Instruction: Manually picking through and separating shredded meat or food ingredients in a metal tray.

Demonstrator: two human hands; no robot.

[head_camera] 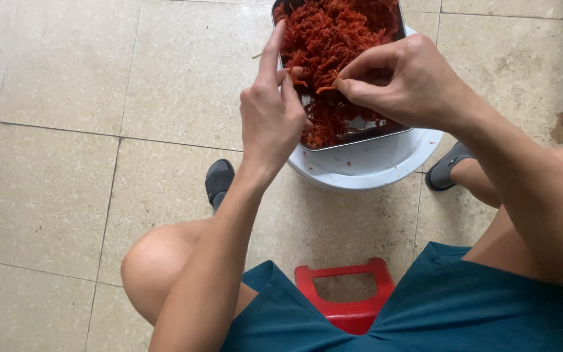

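Head view, looking down past both knees to a tiled floor (66, 195). Metal tray (360, 135) of red shredded strands (333, 32) sits on top of a white basin (373, 166); the tray's near edge overhangs the basin interior, and its far end is cut off by the frame top. Left hand (272, 114) is at the tray's left rim, index finger raised straight, thumb and other fingers pinched narrow on a small strand. Right hand (405, 85) hovers over the tray's right half, thumb and forefinger pinched on the other end of the same orange-red strand piece (324, 86), between the two hands. Grey slippers (218, 182) sit on either side of the basin, close to its rim. Red plastic stool (346, 296) shows between the thighs, its front edge near the basin. Teal shorts (438, 306). Open floor extends left of the basin; to the right, tile runs to a stained patch (560, 127) near the frame edge.
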